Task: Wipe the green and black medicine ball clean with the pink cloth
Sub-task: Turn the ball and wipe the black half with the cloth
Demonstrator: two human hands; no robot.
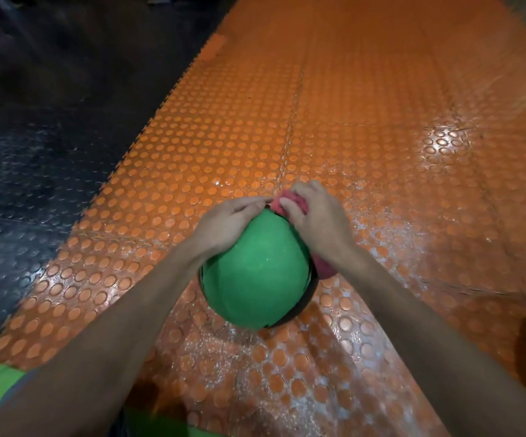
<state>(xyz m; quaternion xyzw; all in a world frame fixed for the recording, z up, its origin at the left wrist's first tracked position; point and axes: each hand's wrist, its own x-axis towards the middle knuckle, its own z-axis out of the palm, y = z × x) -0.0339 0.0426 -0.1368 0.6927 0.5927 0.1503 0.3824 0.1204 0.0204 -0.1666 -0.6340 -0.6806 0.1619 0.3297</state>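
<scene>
The orange studded mat (350, 121) lies under the medicine ball (255, 279), which sits just in front of you, green face up, with black showing only at its lower rim. Your left hand (233, 222) presses relaxed fingers on its far left shoulder. Your right hand (315, 225) clutches the pink cloth (326, 270) against its far right side. Wiping looks to be under way, with the near face and underside probably left.
</scene>
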